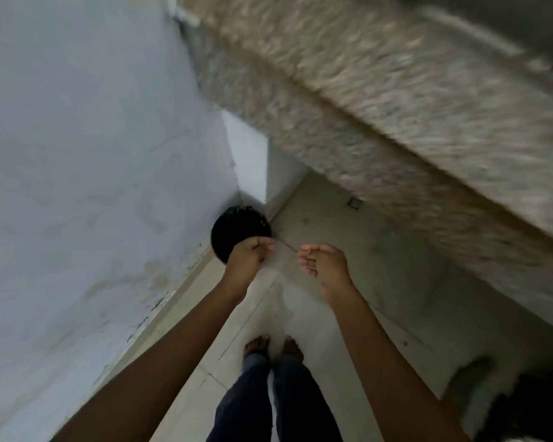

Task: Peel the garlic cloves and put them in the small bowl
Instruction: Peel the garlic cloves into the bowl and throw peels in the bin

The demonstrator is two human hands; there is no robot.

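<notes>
Black bin (233,226) is seen at eleven o'clock from the curled left hand (248,260); what is held cannot be told. The right hand (324,266) is loosely open, empty. Garlic and bowl are not seen, so progress cannot be judged.

— Left hand (248,255)?
— Stretched forward on a straight arm (173,346), fingers (262,247) curled in toward the palm.
— Right hand (323,266)?
— Out alongside, just apart from the left, palm down, fingers loosely bent, gripping nothing.
— Lower down?
— Bare feet (257,344) side by side, legs (294,403) in dark trousers.
</notes>
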